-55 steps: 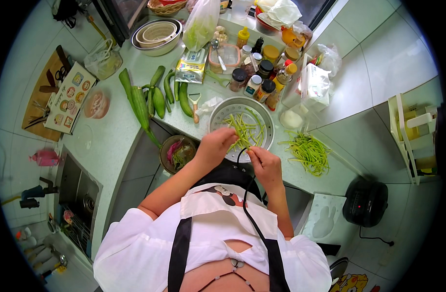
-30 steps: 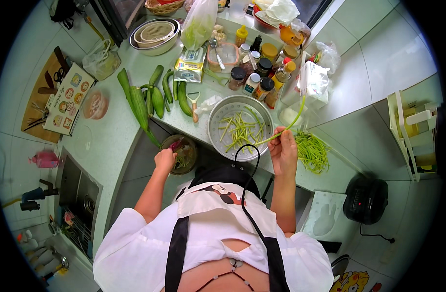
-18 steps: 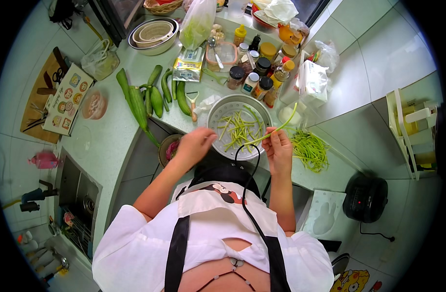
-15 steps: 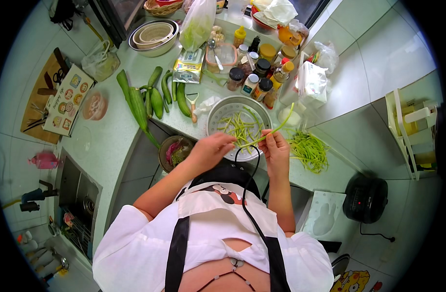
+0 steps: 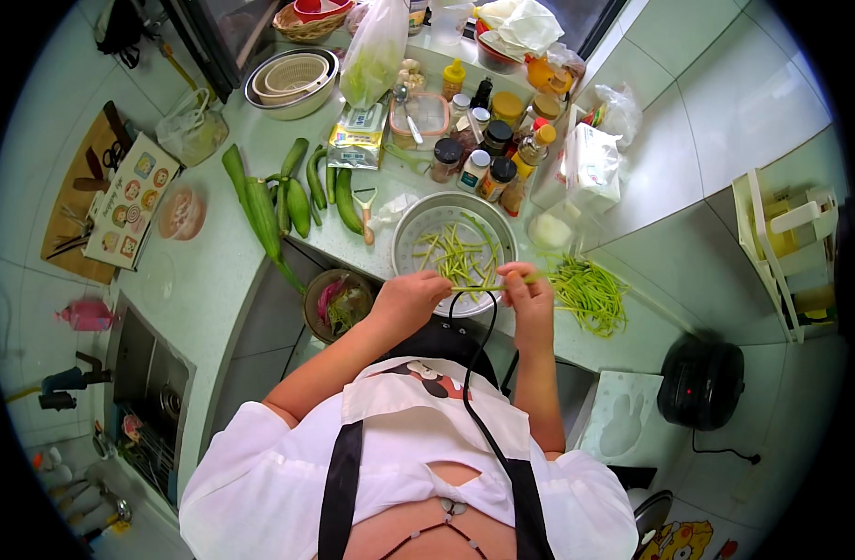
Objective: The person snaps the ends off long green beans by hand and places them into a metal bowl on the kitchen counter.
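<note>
A slender green stem [image 5: 477, 288] stretches almost level over the near rim of a round metal basin [image 5: 410, 222]. The fingertips of my left hand [image 5: 410, 301] pinch its left end. My right hand [image 5: 530, 303] is closed around it farther along, and a blurred bit pokes out past those fingers. Short cut lengths of green stem [image 5: 453, 257] lie in the basin. Right of the basin, a pile of long whole green stems [image 5: 590, 297] rests on the counter. A black cord hangs in front of the basin's near edge.
Left of the basin lie a peeler [image 5: 367, 219], green gourds [image 5: 264, 219] and cucumbers [image 5: 348, 201]. A bowl of scraps [image 5: 311, 301] sits below the counter edge. Several seasoning jars [image 5: 474, 171] stand behind the basin. The sink [image 5: 147, 373] is at left, a black cooker [image 5: 700, 383] at right.
My left fingers have closed on the stem's end. The stem, which slanted up to the right from my right hand, is now nearly level between both hands. The view has shifted slightly.
</note>
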Motion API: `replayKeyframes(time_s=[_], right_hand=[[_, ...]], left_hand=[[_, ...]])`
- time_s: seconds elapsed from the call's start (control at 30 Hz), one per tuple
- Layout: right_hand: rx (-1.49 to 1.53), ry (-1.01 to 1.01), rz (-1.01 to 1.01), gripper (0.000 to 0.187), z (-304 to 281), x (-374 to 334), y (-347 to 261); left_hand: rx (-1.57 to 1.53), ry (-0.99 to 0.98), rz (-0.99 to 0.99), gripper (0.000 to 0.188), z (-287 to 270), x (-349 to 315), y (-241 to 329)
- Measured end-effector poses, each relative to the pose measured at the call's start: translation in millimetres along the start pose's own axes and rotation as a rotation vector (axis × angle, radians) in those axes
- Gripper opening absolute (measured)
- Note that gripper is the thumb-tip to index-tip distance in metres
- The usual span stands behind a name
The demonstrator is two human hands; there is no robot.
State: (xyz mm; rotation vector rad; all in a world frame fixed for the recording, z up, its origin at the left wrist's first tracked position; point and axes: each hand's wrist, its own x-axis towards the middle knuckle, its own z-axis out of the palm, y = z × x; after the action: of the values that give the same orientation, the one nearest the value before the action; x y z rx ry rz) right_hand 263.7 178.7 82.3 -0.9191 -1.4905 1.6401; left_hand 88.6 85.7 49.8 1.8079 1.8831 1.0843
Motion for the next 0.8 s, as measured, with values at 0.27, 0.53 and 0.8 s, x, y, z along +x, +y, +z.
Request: replayKeyframes(time_s=[0.27,0.53,0.8], right_hand=[[-0.372,0.000,-0.187,0.015,11,-9,-3],[-0.484,-0.262,-0.322,0.017,29,-20,17],[-0.522,-0.112,-0.311,0.013,31,-18,14]], left_hand=[[-0.089,0.378,-0.118,0.012,1,12,-23],[-1.038,0.392,-0.517,0.020,14,16,-25],[-1.112,0.301,-0.406,0.024,8,23,-22]])
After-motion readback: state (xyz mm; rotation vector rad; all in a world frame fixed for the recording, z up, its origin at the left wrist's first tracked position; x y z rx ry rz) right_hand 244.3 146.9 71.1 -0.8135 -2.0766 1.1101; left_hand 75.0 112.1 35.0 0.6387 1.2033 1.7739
